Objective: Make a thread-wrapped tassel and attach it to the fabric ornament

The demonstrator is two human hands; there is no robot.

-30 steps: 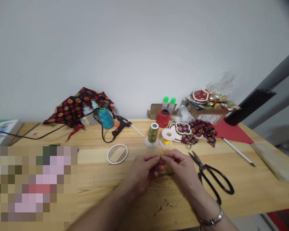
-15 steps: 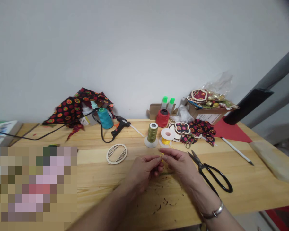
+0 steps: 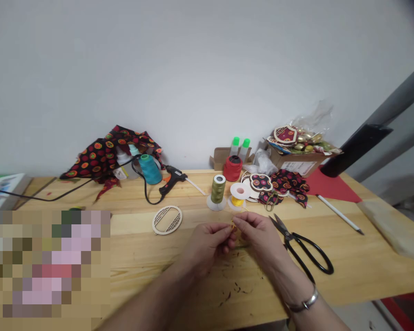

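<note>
Thread [image 3: 233, 225] pinched between fingertips of left hand [image 3: 207, 246] and right hand [image 3: 258, 236], just above table [image 3: 365, 266], near spool [image 3: 238, 195]. Risk judged: strand dropped or tangled if pinch eased; scissors [image 3: 301, 253] beside right hand could be knocked.

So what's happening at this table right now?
A person works at a wooden table. The left hand and right hand meet fingertip to fingertip, both pinching a small bit of yellow cord just above the wood. Right behind stand an olive thread spool and a yellow cord spool. Black scissors lie beside the right hand, untouched.
</note>
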